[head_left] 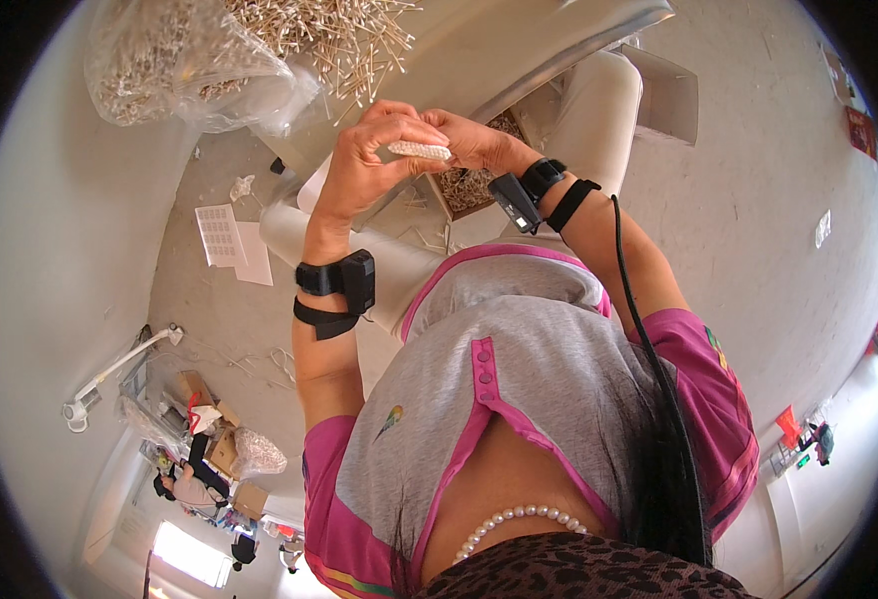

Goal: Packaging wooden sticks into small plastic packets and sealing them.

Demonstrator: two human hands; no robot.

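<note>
A tight bundle of cotton swabs (420, 151) is gripped between my two hands, its white tips packed in a flat row toward me. My left hand (371, 148) curls around the bundle from the left, thumb below and fingers above. From the other side my right hand (471, 142) closes on it; some of its fingertips are hidden behind the swabs. Just beyond my hands, a loose heap of cotton swabs (334, 40) lies on the table (479, 50). Below them, between my knees, stands an open box (451, 205) filled with more swabs.
A clear plastic bag (194, 75) full of swabs stands at the table's far left. An open white carton (666, 100) is on the floor to the right. Printed sheets (227, 240) and stray swabs lie on the floor at left. Other people (194, 489) are farther off.
</note>
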